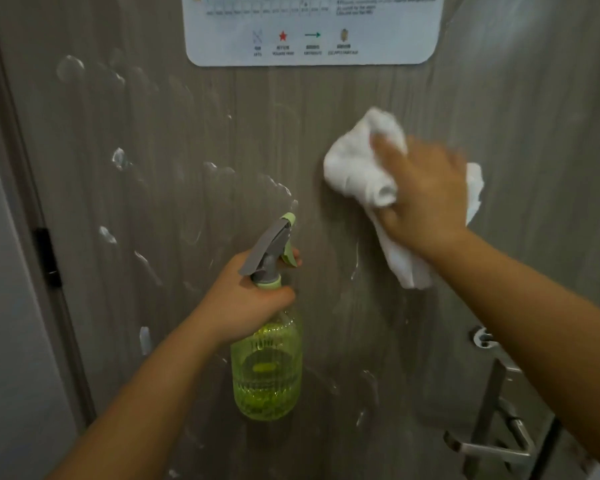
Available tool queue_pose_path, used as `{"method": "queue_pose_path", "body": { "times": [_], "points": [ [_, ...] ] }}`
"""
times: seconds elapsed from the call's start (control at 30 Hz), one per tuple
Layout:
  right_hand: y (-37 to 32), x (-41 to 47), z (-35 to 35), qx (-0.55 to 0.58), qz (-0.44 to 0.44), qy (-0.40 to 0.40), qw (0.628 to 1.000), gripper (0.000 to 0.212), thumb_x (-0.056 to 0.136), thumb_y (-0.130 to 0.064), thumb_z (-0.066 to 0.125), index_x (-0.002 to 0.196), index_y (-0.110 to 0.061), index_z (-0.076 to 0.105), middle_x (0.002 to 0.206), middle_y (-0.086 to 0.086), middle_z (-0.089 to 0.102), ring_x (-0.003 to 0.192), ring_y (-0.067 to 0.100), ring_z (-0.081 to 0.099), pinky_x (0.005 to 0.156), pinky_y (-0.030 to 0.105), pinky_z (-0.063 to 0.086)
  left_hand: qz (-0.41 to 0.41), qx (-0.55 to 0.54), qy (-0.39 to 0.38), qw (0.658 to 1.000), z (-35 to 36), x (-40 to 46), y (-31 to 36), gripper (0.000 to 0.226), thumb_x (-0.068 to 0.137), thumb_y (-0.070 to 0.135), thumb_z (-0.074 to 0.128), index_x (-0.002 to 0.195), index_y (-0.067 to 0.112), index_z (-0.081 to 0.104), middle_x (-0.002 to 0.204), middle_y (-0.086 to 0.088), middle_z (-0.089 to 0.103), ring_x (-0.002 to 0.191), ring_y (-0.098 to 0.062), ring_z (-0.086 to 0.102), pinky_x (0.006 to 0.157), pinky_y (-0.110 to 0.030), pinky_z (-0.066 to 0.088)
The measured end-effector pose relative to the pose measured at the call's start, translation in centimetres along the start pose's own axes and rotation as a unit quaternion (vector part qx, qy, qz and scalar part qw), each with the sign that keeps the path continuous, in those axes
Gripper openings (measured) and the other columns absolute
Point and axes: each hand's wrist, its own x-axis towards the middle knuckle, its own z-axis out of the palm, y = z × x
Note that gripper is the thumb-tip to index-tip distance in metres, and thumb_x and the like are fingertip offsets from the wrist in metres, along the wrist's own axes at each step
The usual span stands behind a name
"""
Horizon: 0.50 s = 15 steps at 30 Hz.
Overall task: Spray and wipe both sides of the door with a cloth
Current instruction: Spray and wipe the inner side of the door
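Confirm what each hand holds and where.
Left hand grips the green spray bottle at its neck, a finger on the trigger. Right hand holds the bunched white cloth against the door.

The door (257,140) was grey-brown with vertical wood grain and whitish streaks. The cloth (357,171), at two o'clock, was white. The spray bottle (267,368), near six o'clock, was translucent lime green with a grey head.

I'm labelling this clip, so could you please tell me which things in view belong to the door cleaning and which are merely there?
Part of the job:
- grey wood-grain door, streaked with spray
- green plastic spray bottle, gripped by the left hand
- white crumpled cloth, pressed to the door by the right hand

Merely there:
- white laminated notice
- metal lever handle
- black hinge
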Motion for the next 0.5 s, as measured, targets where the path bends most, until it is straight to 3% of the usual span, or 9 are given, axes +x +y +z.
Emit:
{"method": "queue_pose_path", "body": {
  "times": [0.07,0.17,0.23,0.33,0.5],
  "points": [
    [1.5,3.9,-1.0,-0.043,0.079,0.032,0.995,0.053,0.084,-0.033,0.048,0.134,-0.016,0.046,0.098,0.015,0.062,0.085,0.041,0.057,0.074,0.044,0.038,0.000,0.001,0.002,1.000,0.2,0.1,0.3,0.037,0.065,0.009,0.069,0.096,0.030,0.066,0.105,-0.012,0.069,0.096,-0.032,0.064,0.074,-0.032,0.054],
    [2.1,6.7,-1.6,-0.066,0.085,0.039,0.993,0.047,0.084,-0.036,0.045,0.127,-0.017,0.050,0.097,0.010,0.059,0.089,0.037,0.055,0.075,0.040,0.032,0.001,0.009,0.000,1.000,0.7,0.2,0.8,0.036,0.064,0.012,0.068,0.093,0.033,0.066,0.104,-0.016,0.067,0.099,-0.035,0.062,0.078,-0.040,0.054],
    [1.7,6.4,-1.2,-0.074,0.083,0.038,0.993,0.047,0.082,-0.032,0.049,0.127,-0.018,0.050,0.094,0.010,0.058,0.086,0.037,0.055,0.069,0.039,0.029,-0.001,0.018,0.001,1.000,1.0,0.1,0.8,0.037,0.064,0.012,0.069,0.092,0.036,0.066,0.102,-0.005,0.070,0.097,-0.027,0.065,0.080,-0.043,0.054],
    [0.2,4.2,0.2,-0.078,0.032,-0.006,0.996,0.058,0.078,-0.027,0.056,0.134,-0.018,0.049,0.092,0.011,0.060,0.081,0.037,0.056,0.068,0.040,0.031,-0.001,0.014,0.015,1.000,1.5,0.0,0.6,0.040,0.062,0.013,0.068,0.093,0.038,0.066,0.100,0.012,0.071,0.087,-0.012,0.068,0.075,-0.038,0.057],
    [-1.6,-0.9,1.9,0.010,-0.081,-0.033,0.996,0.055,0.074,-0.029,0.065,0.127,-0.013,0.060,0.095,0.011,0.065,0.080,0.036,0.058,0.074,0.042,0.029,-0.002,0.013,0.070,0.997,2.0,-0.8,0.2,0.047,0.059,0.013,0.068,0.093,0.044,0.065,0.097,0.007,0.072,0.088,-0.026,0.069,0.082,-0.050,0.056]
  ]
}}
